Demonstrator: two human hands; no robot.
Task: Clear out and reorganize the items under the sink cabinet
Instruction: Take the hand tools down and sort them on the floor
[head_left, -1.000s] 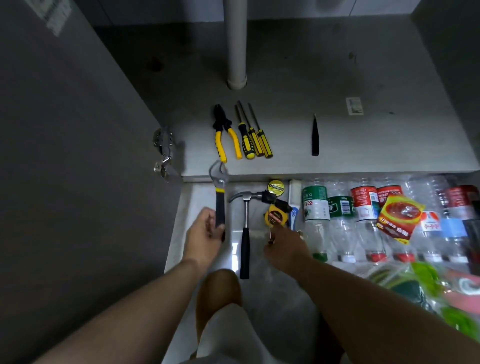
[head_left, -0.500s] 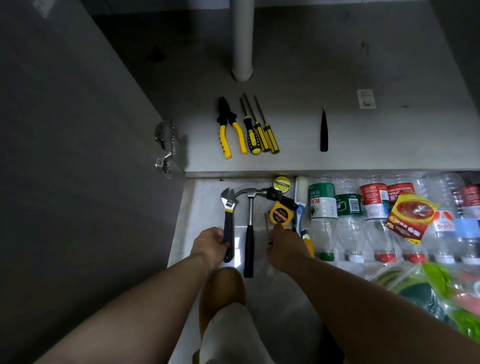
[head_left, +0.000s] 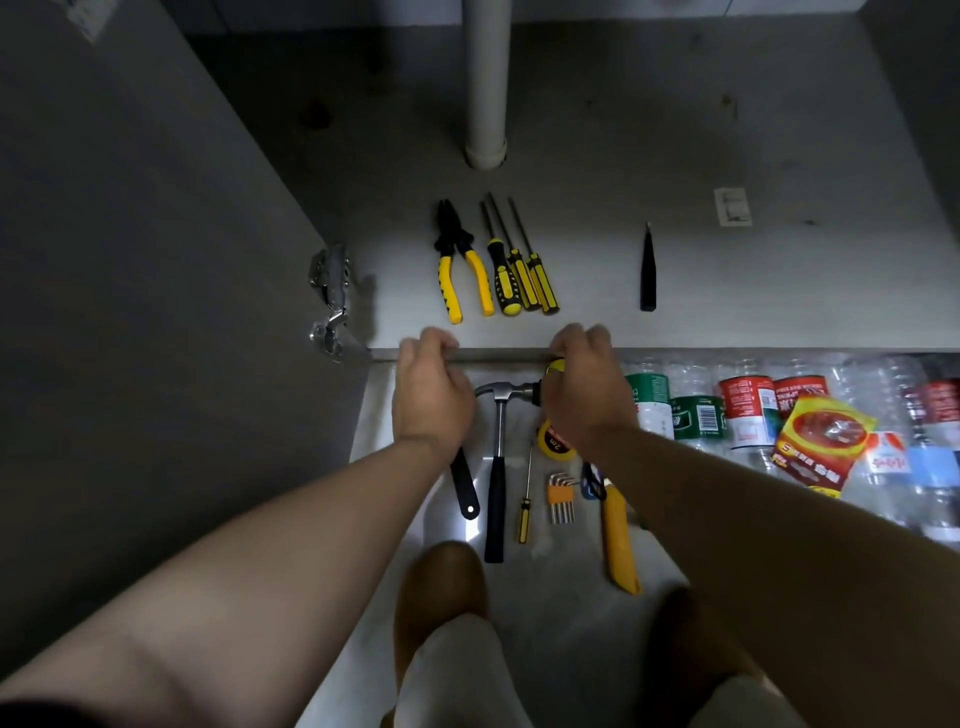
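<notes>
At the cabinet's front edge (head_left: 727, 349), your left hand (head_left: 431, 395) and right hand (head_left: 584, 395) rest with fingers curled over the lip, holding nothing. On the cabinet floor (head_left: 779, 156), pliers (head_left: 460, 270) and screwdrivers (head_left: 519, 275) lie at 12 o'clock; open room extends toward 2 o'clock. The hammer (head_left: 496, 467) lies between your wrists. Bottles (head_left: 696, 415) lie at 3 o'clock.

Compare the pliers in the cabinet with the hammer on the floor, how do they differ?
The pliers lie on the cabinet shelf, the hammer on the floor in front of it. The pliers have yellow handles, the hammer a black grip. The pliers lie clear of both hands, while the hammer's head sits between the left hand and right hand. Both lie flat, handles toward the person.
</notes>
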